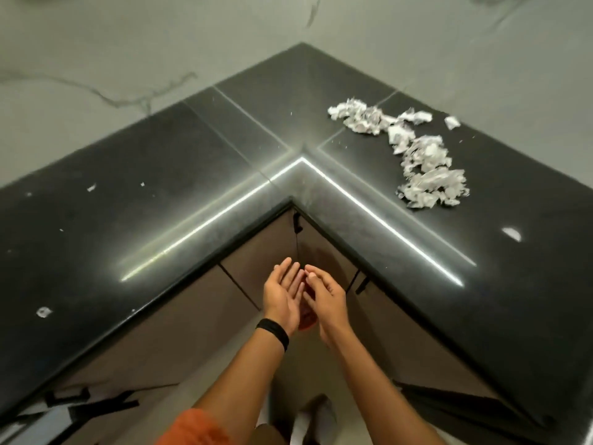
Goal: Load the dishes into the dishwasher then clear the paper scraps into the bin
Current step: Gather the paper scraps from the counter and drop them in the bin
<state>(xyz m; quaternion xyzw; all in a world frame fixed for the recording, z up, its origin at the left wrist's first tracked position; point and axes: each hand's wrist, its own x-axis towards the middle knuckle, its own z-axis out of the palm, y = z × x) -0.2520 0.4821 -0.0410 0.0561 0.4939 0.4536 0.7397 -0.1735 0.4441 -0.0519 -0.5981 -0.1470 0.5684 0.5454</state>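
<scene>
Orange sleeve (199, 425): sitting at the very near edge, on the left arm.
Left hand (282, 297): reaching forward with its fingers out straight, holding nothing.
Black band (272, 332): wrapping round the left wrist.
Right hand (327, 297): hanging just beside the left hand with its palm facing it. Its fingers are bending only a little and gripping nothing.
Cupboard doors (256, 252): brown, standing behind both hands, under the inside corner of the counter.
Counter (160, 203): black and shiny, bending round the corner, with a bright line of light shining on it.
Paper scraps (420, 155): lying in a long crumpled white pile on the far right part of the counter, well apart from both hands.
Small bits (44, 312): a few tiny white pieces lying on the left part of the counter.
Wall (128, 43): grey with dark wiggly lines, standing at the far side.
</scene>
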